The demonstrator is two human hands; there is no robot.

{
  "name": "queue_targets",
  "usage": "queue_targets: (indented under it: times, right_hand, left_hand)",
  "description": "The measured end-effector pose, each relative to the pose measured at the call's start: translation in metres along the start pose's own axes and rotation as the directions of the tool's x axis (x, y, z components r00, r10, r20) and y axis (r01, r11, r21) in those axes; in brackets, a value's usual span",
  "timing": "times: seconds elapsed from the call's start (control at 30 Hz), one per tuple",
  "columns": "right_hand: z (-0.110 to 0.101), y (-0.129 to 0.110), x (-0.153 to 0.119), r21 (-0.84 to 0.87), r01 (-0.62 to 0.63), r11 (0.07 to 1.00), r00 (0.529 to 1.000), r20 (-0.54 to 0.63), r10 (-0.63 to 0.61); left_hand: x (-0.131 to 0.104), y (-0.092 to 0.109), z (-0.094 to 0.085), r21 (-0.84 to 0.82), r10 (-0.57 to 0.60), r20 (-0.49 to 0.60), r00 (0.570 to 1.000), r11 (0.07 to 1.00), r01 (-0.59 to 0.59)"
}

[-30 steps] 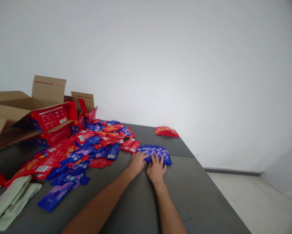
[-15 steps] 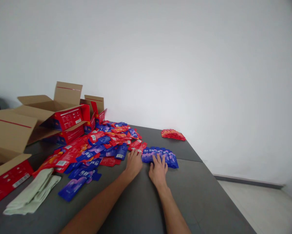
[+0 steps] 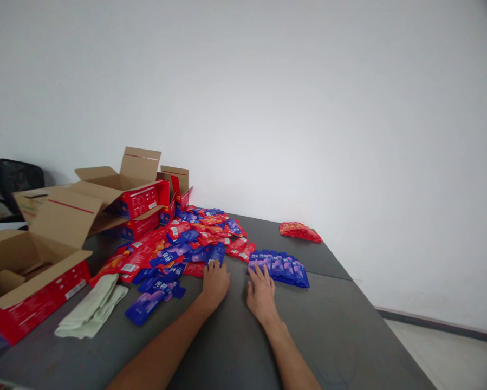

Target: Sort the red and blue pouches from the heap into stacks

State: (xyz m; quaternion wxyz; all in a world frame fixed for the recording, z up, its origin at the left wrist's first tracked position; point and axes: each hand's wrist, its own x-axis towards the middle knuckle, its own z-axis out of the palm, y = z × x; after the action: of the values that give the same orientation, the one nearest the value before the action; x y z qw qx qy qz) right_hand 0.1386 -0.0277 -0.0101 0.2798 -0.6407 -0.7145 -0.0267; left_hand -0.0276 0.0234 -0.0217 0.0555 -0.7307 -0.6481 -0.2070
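Sachets in blue (image 3: 287, 269) are lying in an overlapping row on the dark tabletop (image 3: 320, 330), and the person's right hand (image 3: 261, 295) is resting at the row's near left end, its fingers loosely spread and touching the packets without closing around them. Over to its left, the left hand (image 3: 215, 281) is reaching to the edge of a mixed heap (image 3: 174, 244) of red and blue packets, where its fingertips are meeting the lower end of a single blue packet (image 3: 216, 252); from where I am standing, I cannot tell whether they are gripping it or merely touching it. Farther back, near the white wall (image 3: 287, 108), a fanned row of red packets (image 3: 300, 232) is lying close to the table's right edge. On the left, open cartons (image 3: 142, 202) are standing beside the heap with brown flaps sticking up, and another open carton (image 3: 44, 303) is sitting nearer the person. A folded pale cloth (image 3: 91, 310) is lying between that nearer carton and a blue-and-purple packet (image 3: 145, 307) at the heap's near end. Beyond the cartons, a black chair (image 3: 19, 176) is showing.
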Motion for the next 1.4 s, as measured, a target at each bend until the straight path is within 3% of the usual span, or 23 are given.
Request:
queue_targets:
  times: [0.13,0.3,0.4,0.57,0.7,0.87,1.0,1.1,1.17,1.2,1.3,1.4]
  right_hand:
    - [0.001,-0.001,-0.001,0.031,0.012,0.999,1.000,-0.017,-0.011]
    - [0.006,0.002,-0.001,0.051,0.016,0.999,1.000,-0.025,-0.015]
    - [0.010,0.005,0.000,0.055,0.022,0.998,0.999,-0.025,-0.020]
    - [0.012,0.004,-0.001,0.069,0.022,0.997,0.999,-0.025,-0.021]
    - [0.010,0.002,-0.001,0.072,0.019,0.997,0.999,-0.029,-0.017]
    - [0.008,0.000,0.000,0.097,0.024,0.995,0.999,-0.039,-0.020]
    - [0.009,-0.003,0.001,0.150,0.043,0.988,0.998,-0.047,-0.036]
    - [0.008,-0.007,0.000,0.251,0.065,0.966,0.996,-0.069,-0.049]
    - [0.006,-0.010,0.000,0.340,0.037,0.940,0.997,-0.070,-0.014]
    - [0.005,-0.011,0.000,0.385,0.005,0.923,0.998,-0.061,0.019]
    - [0.001,-0.014,0.001,0.512,-0.097,0.854,0.993,-0.003,0.115]
    - [-0.001,-0.014,0.002,0.618,-0.150,0.772,0.987,0.053,0.150]
  left_hand:
    - [-0.006,0.008,-0.007,-0.022,0.004,-0.049,0.999,1.000,-0.006]
    - [0.010,0.002,-0.009,0.008,-0.090,-0.147,0.985,0.996,0.093]
    - [0.021,-0.005,-0.003,0.029,-0.128,-0.075,0.989,0.991,0.130]
    - [0.024,-0.002,0.003,0.017,-0.072,-0.001,0.997,0.997,0.072]
    - [0.023,0.000,-0.003,-0.081,-0.113,0.041,0.993,0.990,0.116]
    - [0.023,-0.022,-0.017,-0.278,-0.249,0.042,0.968,0.927,0.251]
    - [0.021,-0.037,-0.022,-0.612,-0.360,0.014,0.933,0.735,0.293]
    - [0.017,-0.032,-0.019,-0.875,-0.368,0.187,0.911,0.359,0.325]
    - [0.013,-0.021,-0.016,-0.932,-0.299,0.317,0.900,0.079,0.355]
    - [0.011,-0.015,-0.016,-0.928,-0.255,0.362,0.897,-0.012,0.371]
    - [0.002,0.006,-0.020,-0.908,-0.113,0.411,0.905,-0.137,0.395]
    - [-0.004,0.018,-0.026,-0.910,0.000,0.390,0.921,-0.153,0.385]
